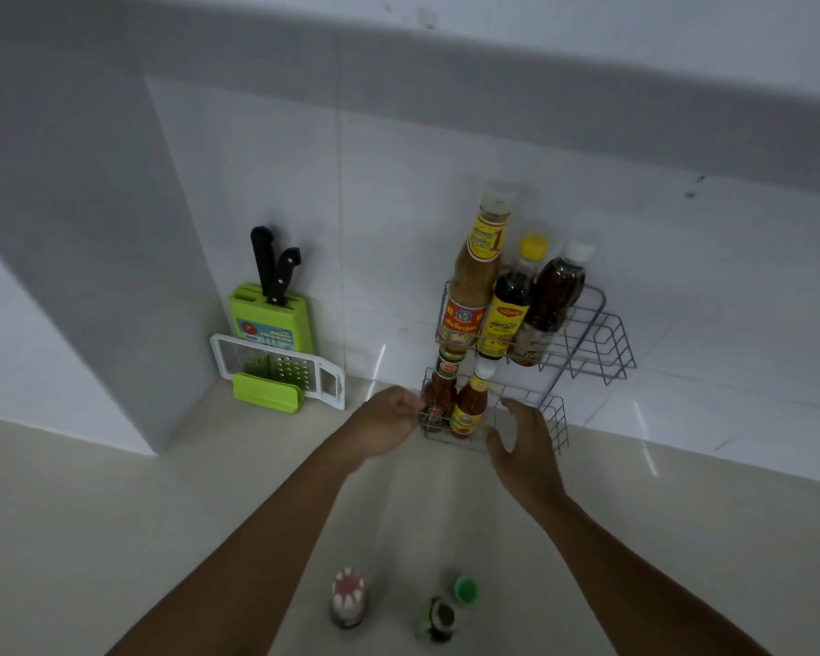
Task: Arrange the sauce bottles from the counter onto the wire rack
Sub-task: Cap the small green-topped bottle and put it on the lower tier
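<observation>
A two-tier wire rack stands against the tiled wall. Its upper tier holds a tall tan sauce bottle, a dark bottle with a yellow cap and a dark bottle with a white cap. Two small red sauce bottles stand in the lower tier. My left hand is curled at the lower tier's left end, fingertips on the wire beside the red bottle. My right hand is spread at the tier's front right, holding nothing. On the counter near me stand a red-and-white-capped bottle and a dark green-capped bottle.
A green knife block with two black-handled knives leans on the wall at the left, with a white and green grater in front of it. A grey wall column juts out at the far left. The beige counter spreads toward me.
</observation>
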A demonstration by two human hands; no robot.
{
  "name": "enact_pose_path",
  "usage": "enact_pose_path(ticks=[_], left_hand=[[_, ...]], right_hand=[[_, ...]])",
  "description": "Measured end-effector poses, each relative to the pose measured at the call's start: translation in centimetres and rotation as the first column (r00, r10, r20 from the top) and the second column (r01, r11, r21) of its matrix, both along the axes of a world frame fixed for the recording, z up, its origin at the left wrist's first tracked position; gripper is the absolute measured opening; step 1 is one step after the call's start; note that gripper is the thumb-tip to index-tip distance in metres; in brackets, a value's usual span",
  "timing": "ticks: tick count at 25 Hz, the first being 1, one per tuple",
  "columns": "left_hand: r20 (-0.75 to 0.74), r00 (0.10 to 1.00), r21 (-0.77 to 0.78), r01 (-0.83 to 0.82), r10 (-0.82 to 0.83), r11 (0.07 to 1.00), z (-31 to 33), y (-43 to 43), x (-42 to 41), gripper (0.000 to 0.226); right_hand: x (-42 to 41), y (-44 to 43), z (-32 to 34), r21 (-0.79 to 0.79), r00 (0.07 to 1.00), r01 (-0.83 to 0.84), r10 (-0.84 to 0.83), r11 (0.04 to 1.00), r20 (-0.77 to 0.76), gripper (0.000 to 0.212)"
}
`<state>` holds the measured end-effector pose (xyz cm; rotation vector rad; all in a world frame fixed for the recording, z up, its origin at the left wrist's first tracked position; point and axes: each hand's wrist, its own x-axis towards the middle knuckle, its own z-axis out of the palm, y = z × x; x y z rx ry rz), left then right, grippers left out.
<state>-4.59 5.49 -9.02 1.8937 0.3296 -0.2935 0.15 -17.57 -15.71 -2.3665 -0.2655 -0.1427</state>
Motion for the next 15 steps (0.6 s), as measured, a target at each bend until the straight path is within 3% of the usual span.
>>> enact_pose_path(ticks=[2, 3, 5, 8, 11, 13, 15], left_hand=[[0.054, 0.993, 0.005, 0.102, -0.103, 0.995, 3.6, -1.6, -2.1, 0.034], [0.073, 0.985, -0.033, 0.157, -0.155, 0.987, 5.3, -2.7, -3.3, 0.038], [0.148, 0.963, -0.137, 0.246, -0.226, 0.959, 7.9, -5.0, -5.8, 0.048], [0.254, 0.933, -0.184, 0.306, -0.256, 0.934, 7.3, -8.3, -10.0, 0.066], [0.262, 0.957, -0.184, 0.179, -0.128, 0.967, 1.3, -10.7, -15.3, 0.076], [0.270, 0.962, -0.128, -0.007, 0.042, 0.992, -3.9, -11.8, -18.8, 0.074], [0.215, 0.953, -0.094, -0.196, 0.213, 0.976, -8.8, -12.5, -21.3, 0.067]], right_hand=[[-3.6, -0.8, -0.8, -0.008, 0.997, -0.076, 0.076, 0.997, 0.028, 0.035], [-5.6, -1.4, -1.3, -0.056, 0.989, -0.143, 0.142, 0.988, -0.028, 0.033], [-9.1, -2.3, -2.5, -0.165, 0.930, -0.316, 0.270, 0.934, -0.250, 0.040], [-13.0, -3.4, -4.2, -0.282, 0.760, -0.561, 0.348, 0.778, -0.549, 0.063], [-15.8, -3.7, -5.6, -0.404, 0.794, -0.570, 0.352, 0.716, -0.496, 0.053], [-17.3, -4.2, -6.2, -0.425, 0.863, -0.473, 0.309, 0.772, -0.399, 0.036], [-18.5, -5.1, -7.2, -0.369, 0.899, -0.385, 0.253, 0.846, -0.357, 0.034]])
